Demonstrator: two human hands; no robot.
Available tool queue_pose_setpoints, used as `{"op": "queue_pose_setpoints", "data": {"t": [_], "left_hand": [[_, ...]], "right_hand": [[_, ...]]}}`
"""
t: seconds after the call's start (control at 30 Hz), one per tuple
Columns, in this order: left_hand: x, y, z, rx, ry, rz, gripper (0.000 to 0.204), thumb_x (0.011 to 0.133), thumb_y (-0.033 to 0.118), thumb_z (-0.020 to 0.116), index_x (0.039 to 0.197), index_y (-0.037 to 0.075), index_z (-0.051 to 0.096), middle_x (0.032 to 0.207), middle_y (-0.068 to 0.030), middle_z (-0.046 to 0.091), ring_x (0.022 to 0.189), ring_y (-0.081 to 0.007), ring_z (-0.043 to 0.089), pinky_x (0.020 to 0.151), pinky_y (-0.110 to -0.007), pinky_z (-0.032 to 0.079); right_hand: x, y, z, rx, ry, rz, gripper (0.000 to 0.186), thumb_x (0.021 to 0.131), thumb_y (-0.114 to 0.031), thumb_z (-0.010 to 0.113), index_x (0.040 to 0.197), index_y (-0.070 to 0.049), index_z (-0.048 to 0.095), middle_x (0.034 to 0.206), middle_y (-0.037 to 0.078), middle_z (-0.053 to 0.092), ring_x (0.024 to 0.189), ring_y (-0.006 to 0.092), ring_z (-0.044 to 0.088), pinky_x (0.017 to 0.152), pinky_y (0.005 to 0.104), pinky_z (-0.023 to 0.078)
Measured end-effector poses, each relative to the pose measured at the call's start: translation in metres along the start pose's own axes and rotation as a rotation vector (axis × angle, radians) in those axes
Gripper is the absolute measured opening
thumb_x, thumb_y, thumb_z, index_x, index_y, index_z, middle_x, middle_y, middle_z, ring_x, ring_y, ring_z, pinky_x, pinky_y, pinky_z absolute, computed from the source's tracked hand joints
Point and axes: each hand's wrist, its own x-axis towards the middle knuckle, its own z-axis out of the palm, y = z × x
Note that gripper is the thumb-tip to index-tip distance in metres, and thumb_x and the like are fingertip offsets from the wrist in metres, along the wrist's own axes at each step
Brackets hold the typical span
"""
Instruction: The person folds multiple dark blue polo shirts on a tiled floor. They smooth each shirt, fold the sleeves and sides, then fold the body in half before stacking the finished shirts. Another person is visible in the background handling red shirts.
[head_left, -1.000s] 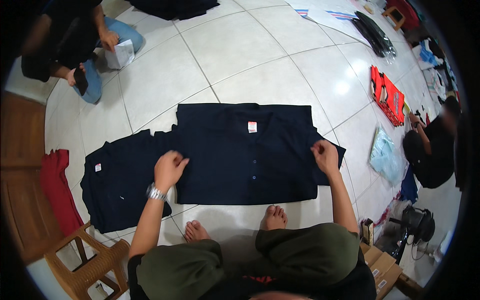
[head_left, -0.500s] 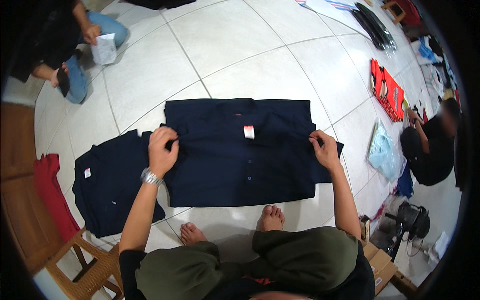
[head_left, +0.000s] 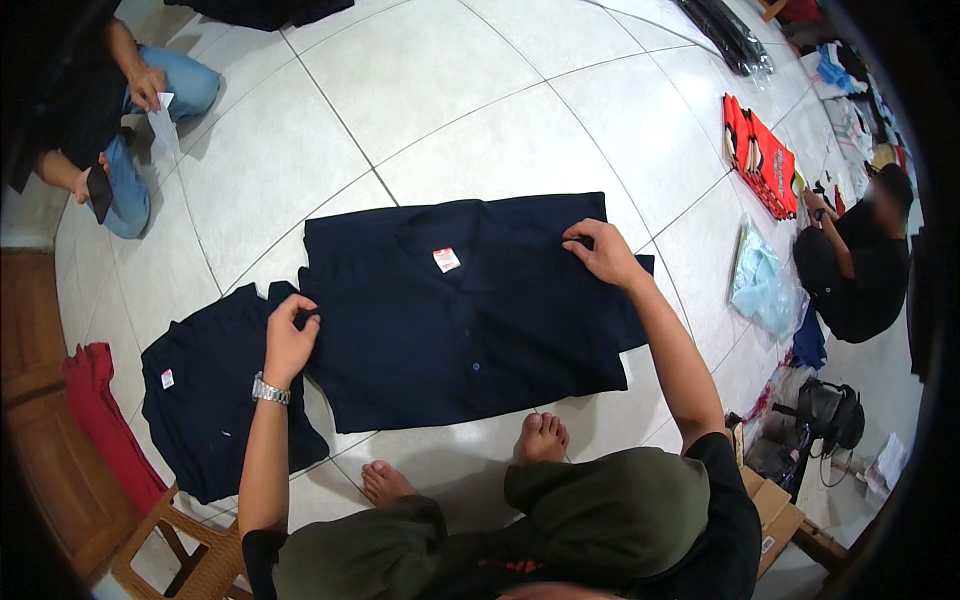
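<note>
A navy shirt (head_left: 400, 350) lies spread on a tiled floor (head_left: 480, 110) between a person's two hands, its white neck label (head_left: 446, 260) facing up and its buttons (head_left: 475, 366) running down the front. The left grip (head_left: 288, 343), below which a metal watch (head_left: 270, 389) circles the wrist, is curled at the shirt's left edge; the right grip (head_left: 608, 257) bends its fingertips onto the cloth near the upper right corner. Whether either has fabric pinched cannot be told. Just left of the left grip, a second dark garment (head_left: 215, 400) lies on the floor, and beyond it red cloth (head_left: 105, 425) hangs near a brown stool (head_left: 205, 545). Well to the right of the right grip are bright orange garments (head_left: 765, 165), a pale blue bundle in clear plastic (head_left: 762, 285) and a person in black (head_left: 865, 255). Far beyond the left grip, another person's hand (head_left: 148, 86) holds white paper (head_left: 163, 122).
</note>
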Motion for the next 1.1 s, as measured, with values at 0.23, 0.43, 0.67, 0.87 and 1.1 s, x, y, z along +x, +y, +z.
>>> {"op": "queue_pose_setpoints", "data": {"t": [0.23, 0.43, 0.67, 0.87, 1.1], "left_hand": [[0.002, 0.0, 0.019, 0.108, -0.014, 0.044, 0.023, 0.089, 0.013, 0.082, 0.102, -0.003, 0.072, 0.094, -0.0168, 0.076, 0.091, -0.0282, 0.075, 0.084, -0.036, 0.055], [0.004, -0.007, 0.032, 0.132, 0.071, -0.026, 0.021, 0.092, 0.017, 0.081, 0.098, -0.003, 0.076, 0.088, -0.0185, 0.076, 0.082, -0.0332, 0.075, 0.075, -0.038, 0.054], [0.006, 0.014, 0.031, 0.309, 0.143, 0.096, 0.019, 0.089, 0.016, 0.082, 0.096, 0.0, 0.075, 0.09, -0.0153, 0.074, 0.082, -0.0349, 0.071, 0.075, -0.041, 0.054], [0.026, 0.033, 0.028, 0.408, -0.054, 0.176, 0.016, 0.088, 0.012, 0.083, 0.095, 0.0, 0.075, 0.081, -0.0109, 0.068, 0.068, -0.027, 0.06, 0.069, -0.038, 0.05], [0.041, 0.026, 0.013, 0.011, 0.02, -0.031, 0.013, 0.093, 0.01, 0.08, 0.095, -0.001, 0.075, 0.079, -0.01, 0.068, 0.068, -0.0192, 0.059, 0.065, -0.033, 0.047]], "right_hand": [[-0.009, 0.022, 0.021, -0.09, 0.098, 0.255, 0.032, 0.097, -0.026, 0.078, 0.119, -0.004, 0.069, 0.076, 0.015, 0.07, 0.07, 0.0264, 0.069, 0.069, 0.0383, 0.054], [-0.037, 0.082, -0.005, 0.235, 0.573, 0.425, 0.022, 0.094, -0.022, 0.079, 0.095, -0.001, 0.074, 0.074, 0.014, 0.071, 0.064, 0.0246, 0.064, 0.064, 0.038, 0.052], [-0.049, 0.069, -0.028, -0.131, 0.627, 0.313, 0.017, 0.093, -0.011, 0.076, 0.108, -0.003, 0.073, 0.097, 0.016, 0.074, 0.087, 0.0327, 0.072, 0.077, 0.041, 0.056], [-0.018, -0.012, 0.004, -0.174, 0.071, -0.023, 0.017, 0.09, -0.013, 0.078, 0.103, -0.004, 0.073, 0.101, 0.013, 0.07, 0.1, 0.0362, 0.067, 0.086, 0.0443, 0.054], [0.003, 0.004, -0.02, 0.341, 0.092, 0.339, 0.017, 0.087, -0.006, 0.079, 0.095, -0.002, 0.065, 0.087, 0.006, 0.066, 0.087, 0.016, 0.061, 0.084, 0.0331, 0.05]]}}
